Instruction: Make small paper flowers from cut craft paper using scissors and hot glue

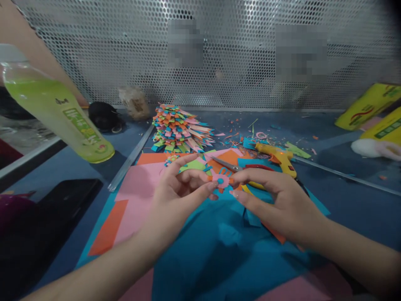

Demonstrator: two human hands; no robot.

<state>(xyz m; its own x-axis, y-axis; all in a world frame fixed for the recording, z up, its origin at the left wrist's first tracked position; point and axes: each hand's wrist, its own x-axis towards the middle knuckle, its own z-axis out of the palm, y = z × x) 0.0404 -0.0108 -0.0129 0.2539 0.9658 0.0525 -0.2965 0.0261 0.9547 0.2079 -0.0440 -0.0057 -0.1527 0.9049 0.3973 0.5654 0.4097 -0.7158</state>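
Between both hands, above the blue paper (194, 251), is a small pink paper flower (224, 179) with a blue dot at its centre and orange and blue bits around its edge. My left hand (186, 184) pinches its left side between thumb and fingers. On the other side my right hand (272, 194) closes thumb and forefinger on the flower's edge. Just behind the hands lie scissors (227, 164) with red handles, on orange paper. A yellow glue gun (278, 156) rests behind my right hand. Another small paper flower (171, 159) shows beyond my left fingers.
A layered cone of coloured paper strips (178, 129) stands at the back, with paper scraps (253, 133) to its right. A green drink bottle (59, 108) and a dark phone (65, 200) are at left. Yellow packs (369, 106) lie at right. A perforated metal panel (228, 54) closes the back.
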